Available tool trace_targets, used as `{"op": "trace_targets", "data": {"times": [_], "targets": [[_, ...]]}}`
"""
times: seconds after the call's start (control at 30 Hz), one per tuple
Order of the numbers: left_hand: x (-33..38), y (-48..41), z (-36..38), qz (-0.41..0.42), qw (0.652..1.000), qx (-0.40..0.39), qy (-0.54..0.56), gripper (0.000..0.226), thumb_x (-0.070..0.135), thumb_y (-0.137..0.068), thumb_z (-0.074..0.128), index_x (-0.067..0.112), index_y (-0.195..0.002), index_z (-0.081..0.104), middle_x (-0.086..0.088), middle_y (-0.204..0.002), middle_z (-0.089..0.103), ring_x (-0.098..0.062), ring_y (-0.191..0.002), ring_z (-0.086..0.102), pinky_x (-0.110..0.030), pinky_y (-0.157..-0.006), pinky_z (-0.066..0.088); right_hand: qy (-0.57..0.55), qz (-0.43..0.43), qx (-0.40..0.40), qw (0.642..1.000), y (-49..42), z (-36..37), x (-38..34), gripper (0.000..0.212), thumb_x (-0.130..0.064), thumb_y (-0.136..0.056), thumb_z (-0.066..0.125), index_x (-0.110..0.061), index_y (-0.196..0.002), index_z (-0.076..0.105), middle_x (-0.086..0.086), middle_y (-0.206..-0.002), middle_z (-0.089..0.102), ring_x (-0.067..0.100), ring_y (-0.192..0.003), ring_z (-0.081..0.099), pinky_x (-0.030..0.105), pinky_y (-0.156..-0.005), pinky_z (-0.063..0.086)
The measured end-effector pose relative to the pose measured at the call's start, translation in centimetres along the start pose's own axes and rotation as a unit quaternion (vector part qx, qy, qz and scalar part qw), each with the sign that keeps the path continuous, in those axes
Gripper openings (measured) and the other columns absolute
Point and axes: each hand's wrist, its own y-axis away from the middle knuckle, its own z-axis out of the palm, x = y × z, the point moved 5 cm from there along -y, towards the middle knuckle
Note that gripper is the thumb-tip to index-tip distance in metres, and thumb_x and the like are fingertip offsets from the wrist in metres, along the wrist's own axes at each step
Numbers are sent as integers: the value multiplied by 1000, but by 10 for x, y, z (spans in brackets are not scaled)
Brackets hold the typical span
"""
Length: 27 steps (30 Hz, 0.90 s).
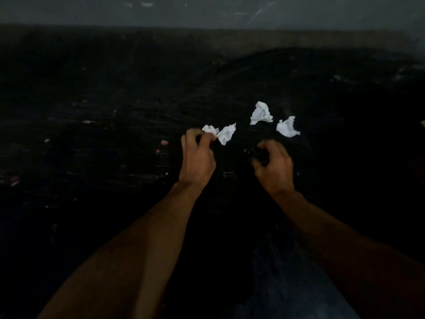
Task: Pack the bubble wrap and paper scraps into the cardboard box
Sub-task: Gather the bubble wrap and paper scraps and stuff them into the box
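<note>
The room is very dim. A grey wall (pixel 207 10) with faint pale scratches runs across the top, and below it spreads a dark surface (pixel 92 100), scuffed and streaked; I cannot tell whether it is a floor or a worktop. Small pinkish flecks (pixel 164 142) are scattered over its left half, one just to the left of the hands and others nearer the left edge.

Two bare forearms reach in from the near edge toward the middle of the surface. The left grip (pixel 197 157) is clamped on a crumpled white paper scrap (pixel 226 134). The fingertips pinch it at its narrow waist, so that a small lobe shows above the knuckles and a larger one fans out to the right.

The right grip (pixel 274 166) has its fingers curled inward over something dark and faintly glossy. The gloom hides what that is, and I cannot tell whether the fingers truly hold it or are only closed over the surface.

Two more scraps lie loose beyond the right grip, toward the far edge. The taller crumpled scrap (pixel 261 113) is farther off. The smaller curled scrap (pixel 287 127) is just beside it on the right. Both lie apart from either hand.

Dark blue cloth (pixel 287 284) shows at the near edge between the forearms.
</note>
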Motion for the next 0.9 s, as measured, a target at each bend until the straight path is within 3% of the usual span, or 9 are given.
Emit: {"op": "trace_targets", "data": {"times": [0.17,0.27,0.33,0.47,0.53,0.67,0.73,0.8,0.9], "targets": [[22,-52,31,29,998,-52,-10,60,-11,-82,53,16,-135,50,-17,-149,29,-36,-135,28,-43,-113,29,109,21,52,992,-63,-30,21,49,-9,-82,68,-13,-129,55,12,-139,44,29,-128,42,39,-108,37],[8,-58,71,-14,975,-204,-86,62,9,-95,46,35,-147,27,-10,-158,15,-38,-145,6,-64,-114,11,157,43,-44,986,-88,-17,44,61,-13,-87,64,-19,-144,40,10,-157,22,32,-145,16,47,-118,21],[-3,-54,92,-21,966,-231,-112,48,31,-100,42,36,-146,30,-9,-157,19,-36,-146,6,-63,-113,9,179,48,-107,977,-91,-1,63,61,-17,-90,60,-17,-146,36,12,-157,22,34,-145,14,54,-117,19],[-7,-47,100,36,996,-57,-52,23,24,-89,64,8,-106,66,-20,-117,56,-37,-115,49,-46,-103,39,125,42,-20,991,-83,10,79,34,-24,-89,63,-9,-119,58,14,-133,46,32,-124,42,45,-105,39],[-8,-47,97,27,998,-30,-46,16,18,-86,66,3,-93,66,-20,-104,58,-37,-98,54,-44,-90,46,130,63,8,990,-85,7,82,29,-29,-89,64,-7,-107,60,14,-123,50,30,-116,44,39,-99,41],[-2,-44,83,34,999,-16,-2,11,12,-78,65,7,-82,57,-16,-89,56,-33,-78,55,-38,-69,47,95,74,46,992,-80,-3,76,18,-17,-81,70,-9,-92,59,12,-108,54,26,-99,52,32,-83,43],[5,-50,75,11,998,-29,47,19,13,-82,63,11,-97,52,-10,-96,57,-24,-82,57,-33,-70,46,59,64,61,994,-78,-10,68,27,-9,-77,72,-12,-97,55,10,-111,51,20,-95,53,29,-77,44],[13,-65,66,2,998,-32,60,27,15,-84,60,14,-110,50,-7,-103,57,-19,-86,56,-29,-73,41,14,66,57,996,-86,-18,60,41,-10,-77,73,-20,-111,52,8,-126,42,16,-104,50,27,-85,46],[22,-92,57,30,1000,-6,-1,15,13,-87,54,10,-101,60,-10,-106,55,-23,-89,57,-28,-74,40,8,0,54,999,-109,-21,39,52,-14,-82,70,-23,-130,52,8,-135,38,15,-115,47,24,-97,41]]}}
